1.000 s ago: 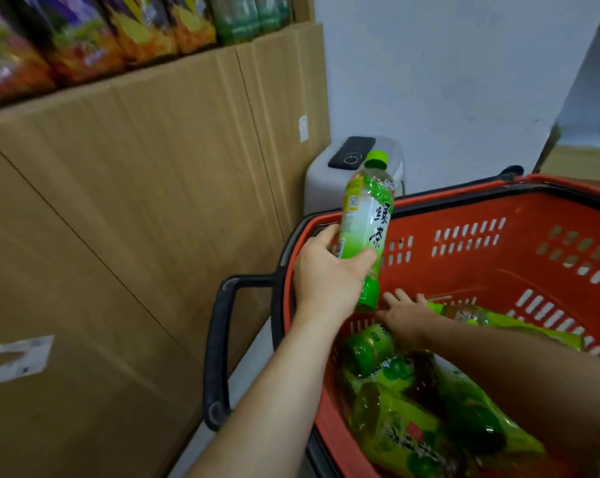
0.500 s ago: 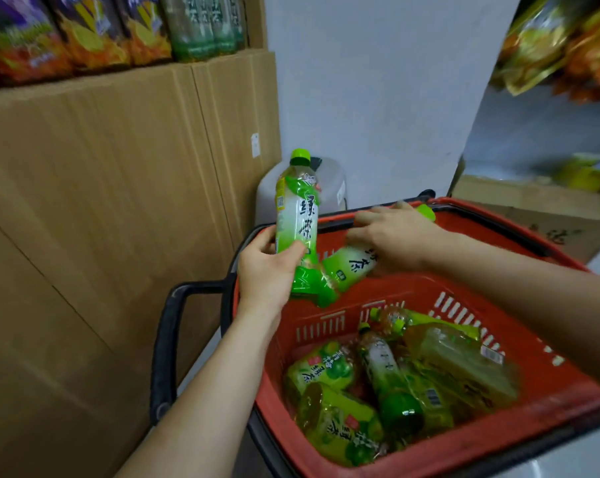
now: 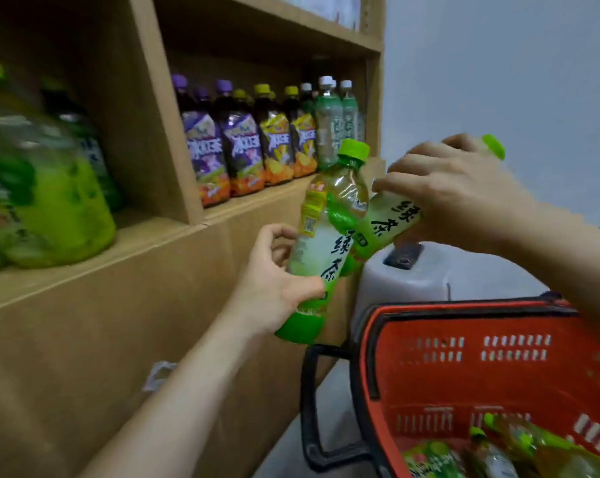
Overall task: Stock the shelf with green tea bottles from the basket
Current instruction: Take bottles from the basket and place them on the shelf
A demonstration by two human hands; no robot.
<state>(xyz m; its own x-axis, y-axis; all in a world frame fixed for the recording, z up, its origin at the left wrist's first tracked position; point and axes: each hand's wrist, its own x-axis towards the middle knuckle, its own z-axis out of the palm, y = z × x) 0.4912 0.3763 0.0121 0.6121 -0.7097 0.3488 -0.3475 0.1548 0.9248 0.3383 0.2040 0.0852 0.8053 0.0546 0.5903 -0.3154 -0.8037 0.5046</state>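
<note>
The left hand (image 3: pixel 274 281) is closed around the lower half of a green tea bottle (image 3: pixel 326 236), with the thumb across the front of the label and the fingers curled behind. This bottle is held in the air, almost upright and leaning a little to the right, in front of the edge of the wooden shelf (image 3: pixel 174 232) and above the left rim of the basket. It has a bright green cap, clear plastic at the shoulder with yellowish tea inside, and a label that goes from white to green. On the label two large black Chinese characters, 绿茶, are written from top to bottom. At the left side of the label there is a yellow panel with a small square code.

The right hand (image 3: pixel 457 194) grips a second green tea bottle (image 3: pixel 391 222) from above, fingers wrapped over its upper part. This one lies tilted, its green cap pointing up to the right past the fingers and its base down to the left, just behind the first bottle. The same characters 绿茶 are seen on it.

Below, the red basket (image 3: pixel 464 319) with black rim and handle contains more green bottles (image 3: pixel 519 450), lying down.

On the shelf stand purple-capped bottles (image 3: pixel 205 146), yellow-capped bottles (image 3: pixel 274 139) and white-capped bottles (image 3: pixel 329 125); their labels are too blurred to read. At far left are blurred large green bottles (image 3: pixel 50 201). A white plastic container (image 3: pixel 405 281) stands behind the basket.
</note>
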